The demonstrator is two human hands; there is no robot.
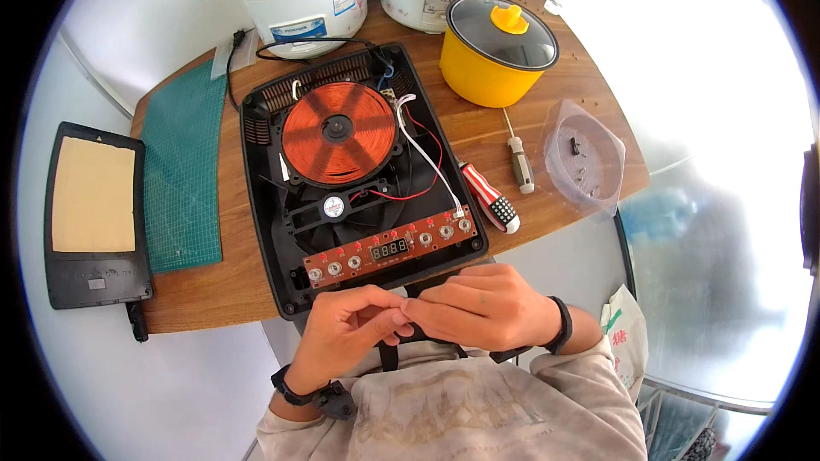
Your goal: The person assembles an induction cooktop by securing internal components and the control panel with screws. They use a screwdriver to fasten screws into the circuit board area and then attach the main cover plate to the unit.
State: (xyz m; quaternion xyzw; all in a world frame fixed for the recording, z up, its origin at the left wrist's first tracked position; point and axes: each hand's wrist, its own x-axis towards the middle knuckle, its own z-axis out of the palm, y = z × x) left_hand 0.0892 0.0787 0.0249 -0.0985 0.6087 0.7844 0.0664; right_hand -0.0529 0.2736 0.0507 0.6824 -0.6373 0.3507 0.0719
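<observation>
Left hand (354, 318), right hand (483, 307): fingers curled, tips meeting; whether gripping anything, could not be told. Red control board (389, 248): lay at near end of black housing (393, 277), on tabletop (192, 294). Handling: light pinch, clear of white lead (430, 162), seemed best.

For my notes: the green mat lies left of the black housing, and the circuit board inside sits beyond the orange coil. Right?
No: in the head view the circuit board sits on the near side of the orange coil. The green mat lies left of the black housing.
</observation>
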